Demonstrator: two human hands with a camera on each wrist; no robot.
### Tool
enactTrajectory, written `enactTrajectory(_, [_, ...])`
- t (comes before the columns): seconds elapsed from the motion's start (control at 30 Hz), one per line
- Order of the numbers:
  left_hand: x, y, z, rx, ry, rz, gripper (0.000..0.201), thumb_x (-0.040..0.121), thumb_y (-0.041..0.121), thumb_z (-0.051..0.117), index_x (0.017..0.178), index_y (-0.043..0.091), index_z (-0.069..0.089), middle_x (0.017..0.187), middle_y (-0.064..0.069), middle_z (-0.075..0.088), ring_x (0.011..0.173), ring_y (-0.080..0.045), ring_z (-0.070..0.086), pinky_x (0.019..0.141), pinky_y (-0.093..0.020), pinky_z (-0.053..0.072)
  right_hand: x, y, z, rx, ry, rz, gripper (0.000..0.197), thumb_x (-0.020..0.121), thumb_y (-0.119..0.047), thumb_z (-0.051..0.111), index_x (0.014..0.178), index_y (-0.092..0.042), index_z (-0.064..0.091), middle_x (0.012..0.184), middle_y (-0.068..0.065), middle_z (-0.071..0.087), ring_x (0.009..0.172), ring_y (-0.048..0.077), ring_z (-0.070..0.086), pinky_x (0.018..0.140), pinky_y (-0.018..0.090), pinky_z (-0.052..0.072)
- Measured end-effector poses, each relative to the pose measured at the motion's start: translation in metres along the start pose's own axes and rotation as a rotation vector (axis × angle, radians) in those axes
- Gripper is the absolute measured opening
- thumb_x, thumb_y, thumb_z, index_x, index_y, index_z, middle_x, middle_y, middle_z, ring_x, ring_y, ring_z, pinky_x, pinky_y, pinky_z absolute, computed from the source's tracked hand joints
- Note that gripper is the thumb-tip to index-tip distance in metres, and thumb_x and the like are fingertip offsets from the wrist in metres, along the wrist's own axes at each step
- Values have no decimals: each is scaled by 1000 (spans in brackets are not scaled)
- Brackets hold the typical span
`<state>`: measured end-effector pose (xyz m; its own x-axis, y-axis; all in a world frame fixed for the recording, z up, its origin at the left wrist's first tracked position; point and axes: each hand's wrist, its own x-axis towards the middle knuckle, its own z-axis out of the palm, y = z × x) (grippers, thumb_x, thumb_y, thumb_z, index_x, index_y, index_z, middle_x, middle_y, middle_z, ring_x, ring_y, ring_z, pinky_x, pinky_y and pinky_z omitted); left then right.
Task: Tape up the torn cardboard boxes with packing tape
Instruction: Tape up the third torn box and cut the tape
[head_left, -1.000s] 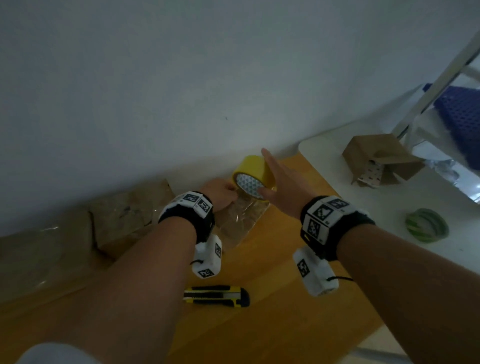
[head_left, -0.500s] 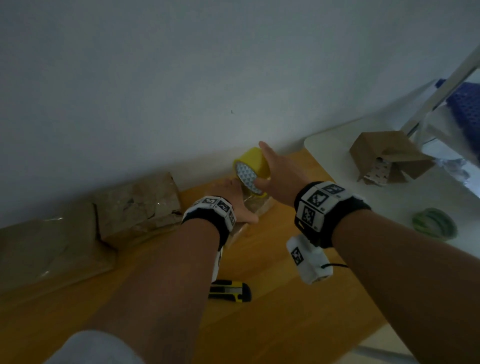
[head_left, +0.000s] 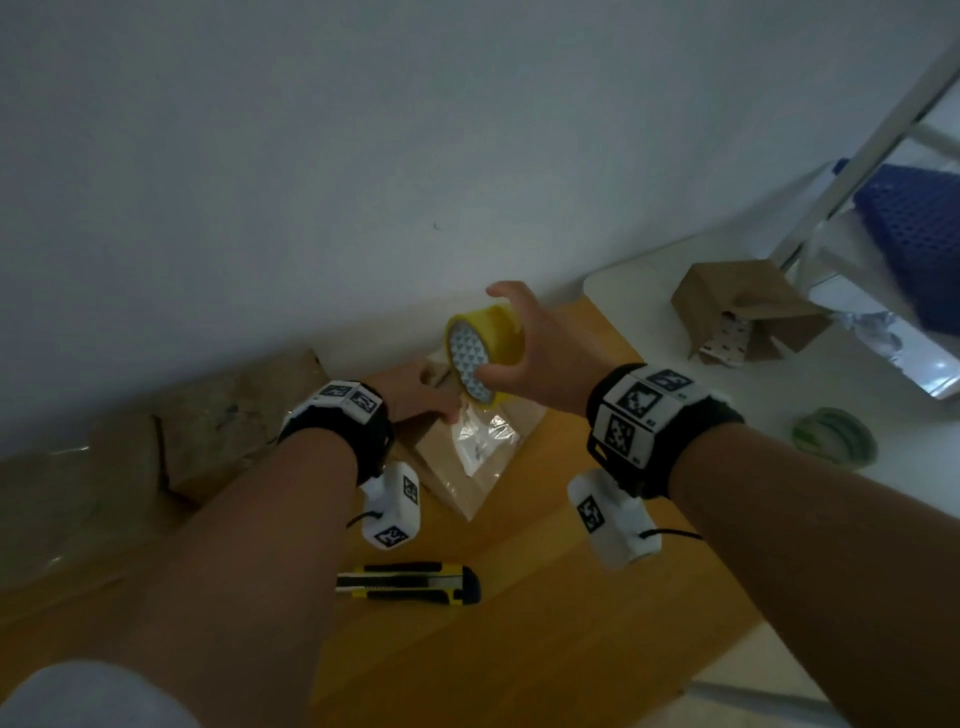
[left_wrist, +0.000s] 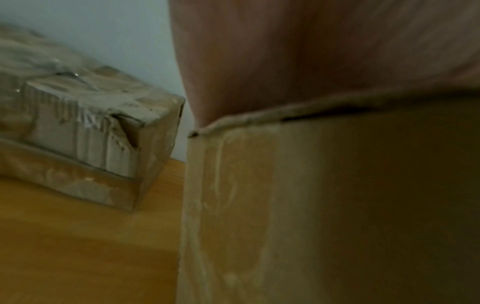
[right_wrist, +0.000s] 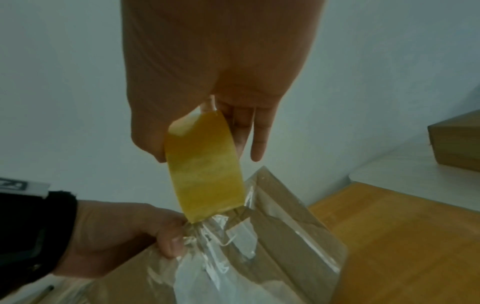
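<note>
My right hand (head_left: 506, 345) grips a yellow roll of packing tape (head_left: 485, 348) and holds it just above a small brown cardboard box (head_left: 467, 478) on the wooden table. In the right wrist view the tape roll (right_wrist: 205, 170) hangs below my fingers (right_wrist: 257, 144). A crumpled clear strip runs from it down onto the box (right_wrist: 298, 246). My left hand (head_left: 421, 397) lies on the box top, and its thumb (right_wrist: 174, 240) pinches the tape end against the cardboard. The left wrist view shows only my palm and the box side (left_wrist: 311, 205).
A yellow-black utility knife (head_left: 408, 583) lies near me on the wooden table (head_left: 571, 649). Torn boxes (head_left: 234, 415) (left_wrist: 91, 133) stand left along the wall. The white table (head_left: 909, 467) on the right carries an open cardboard box (head_left: 743, 312) and a green tape roll (head_left: 834, 434).
My right hand has closed round the roll and raised it off the box. My left hand came away from the roll and settled on the box with the tape end.
</note>
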<state>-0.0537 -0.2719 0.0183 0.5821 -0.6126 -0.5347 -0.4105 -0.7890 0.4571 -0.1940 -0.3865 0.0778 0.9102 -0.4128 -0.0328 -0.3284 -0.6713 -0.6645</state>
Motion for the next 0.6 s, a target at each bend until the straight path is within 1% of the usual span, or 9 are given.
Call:
enactTrajectory(0.07, [1, -6, 2, -102, 11, 48, 60, 58, 40, 74, 111, 17, 57, 110, -4, 58, 95, -23, 54, 86, -35, 44, 1, -2, 6, -8, -3, -6, 87, 70, -38, 79, 139, -25, 28, 113, 7, 57, 90, 24, 63, 73, 45, 57])
enactTrajectory(0.13, [-4, -10, 5, -213, 71, 113, 65, 72, 29, 74, 132, 25, 48, 111, 3, 59, 99, -19, 57, 84, -31, 45, 0, -3, 14, -16, 9, 0, 92, 70, -36, 81, 143, -25, 24, 114, 7, 58, 91, 24, 63, 74, 44, 57])
enactTrajectory(0.17, [-6, -12, 6, -244, 97, 139, 59, 77, 25, 71, 132, 27, 48, 107, 6, 61, 97, -16, 59, 81, -29, 44, 1, -6, 16, -22, 16, 11, 93, 72, -34, 80, 144, -25, 23, 114, 7, 59, 92, 24, 63, 75, 42, 57])
enactTrajectory(0.23, [-9, -12, 8, -243, 90, 162, 56, 81, 26, 67, 134, 29, 49, 113, 4, 62, 101, -16, 59, 87, -30, 44, 3, -14, 12, -87, 6, 44, 89, 75, -32, 77, 146, -24, 24, 117, 5, 58, 98, 24, 61, 79, 37, 54])
enactTrajectory(0.3, [-9, -11, 6, -201, 43, 150, 66, 76, 41, 65, 138, 34, 44, 127, 1, 59, 112, -20, 57, 100, -38, 44, 2, -19, 1, -202, -45, 76, 78, 79, -35, 70, 144, -26, 29, 115, 4, 57, 101, 25, 58, 82, 36, 51])
enactTrajectory(0.37, [-5, -15, 5, -158, 18, 105, 79, 66, 58, 57, 141, 41, 38, 140, 0, 51, 122, -26, 52, 104, -44, 41, -4, -20, -9, -301, -135, 82, 63, 82, -37, 66, 138, -26, 40, 113, 2, 59, 102, 25, 58, 83, 38, 52])
enactTrajectory(0.4, [-4, -16, 5, -124, 2, 81, 78, 68, 59, 53, 142, 42, 35, 145, -1, 45, 126, -28, 47, 105, -44, 39, -8, -19, -10, -319, -174, 86, 59, 82, -36, 66, 136, -25, 43, 114, 2, 60, 101, 25, 59, 82, 38, 53])
enactTrajectory(0.47, [-8, -16, 11, -101, -21, 63, 67, 80, 50, 51, 144, 42, 32, 151, -2, 36, 132, -30, 41, 107, -42, 36, -15, -13, -7, -330, -238, 105, 60, 82, -37, 67, 136, -25, 43, 110, 1, 61, 91, 22, 58, 71, 34, 51])
enactTrajectory(0.6, [-8, -18, 37, -277, -72, 54, 54, 95, 33, 47, 146, 35, 32, 153, -3, 33, 133, -30, 38, 106, -39, 34, -15, 0, 9, -360, -331, 174, 79, 82, -43, 65, 147, -22, 24, 80, -2, 52, 63, 15, 50, 50, 30, 43])
